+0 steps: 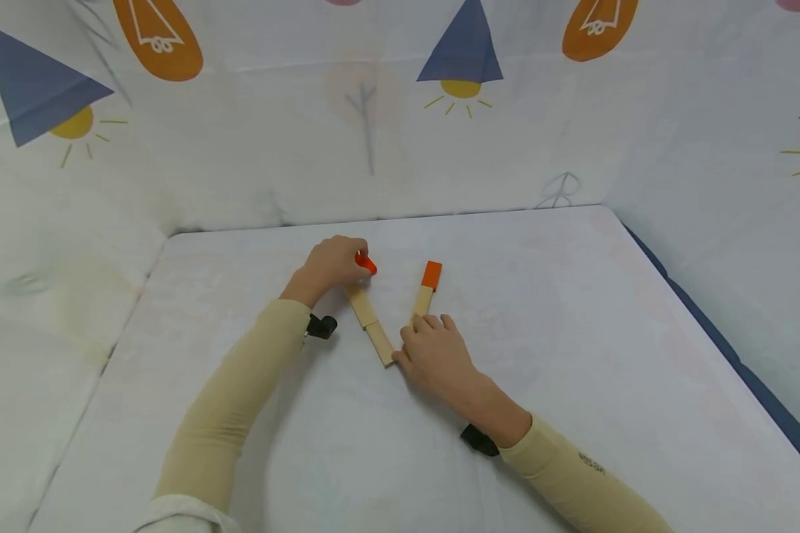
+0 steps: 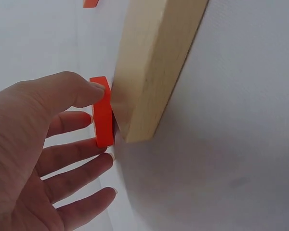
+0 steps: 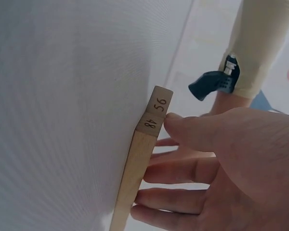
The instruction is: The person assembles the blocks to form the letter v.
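Note:
Two rows of flat wooden blocks form a V on the white table. At the upper end of the left row, my left hand [image 1: 333, 263] pinches a red-orange block [image 2: 103, 120] between thumb and fingers, right beside the end of a wooden block [image 2: 144, 72]. My right hand [image 1: 440, 359] covers the lower part of the right row [image 1: 423, 300]. Its thumb touches the block ends at the point of the V, where dark numbers show on the wood [image 3: 151, 124], and its fairly straight fingers rest along the row. An orange block [image 1: 432, 275] tops the right row.
The white-covered table [image 1: 573, 318] spreads around the blocks. Behind it hangs a pale cloth [image 1: 273, 148] printed with lamps and bulbs. A dark wrist camera [image 1: 322, 326] sits under the left wrist, another [image 1: 480, 440] by the right.

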